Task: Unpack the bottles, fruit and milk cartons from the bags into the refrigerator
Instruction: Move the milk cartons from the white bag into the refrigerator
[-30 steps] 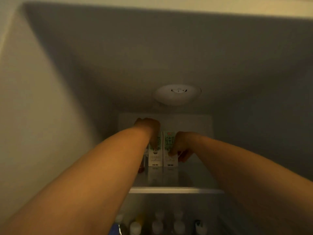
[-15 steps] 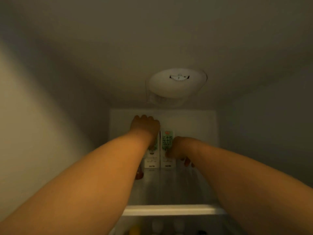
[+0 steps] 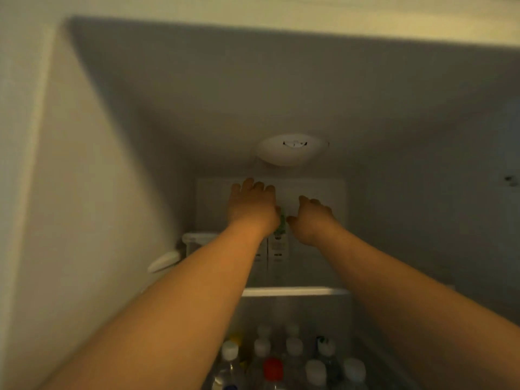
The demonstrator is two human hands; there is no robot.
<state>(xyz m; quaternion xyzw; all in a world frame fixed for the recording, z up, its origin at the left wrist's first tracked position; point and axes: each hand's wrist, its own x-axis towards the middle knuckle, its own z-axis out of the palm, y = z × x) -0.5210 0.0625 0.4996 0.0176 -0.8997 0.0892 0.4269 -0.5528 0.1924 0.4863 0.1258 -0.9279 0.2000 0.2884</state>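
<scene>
Beneath the shelf (image 3: 295, 291), rows of bottles (image 3: 294, 347).

White on the milk cartons (image 3: 278, 250) at the far middle, with a green patch high on the front and small dark print lower down. Off-white on the refrigerator walls (image 3: 112, 192), greying into shadow toward the ceiling and the right. White on the round light dome (image 3: 289, 150), with a small dark mark. White along the shelf edge (image 3: 295, 291). Clear on the near bottles (image 3: 294, 350) below: mostly white caps (image 3: 230, 351), one red cap (image 3: 273, 365) near the middle, one yellow cap (image 3: 235, 337) further left.
</scene>
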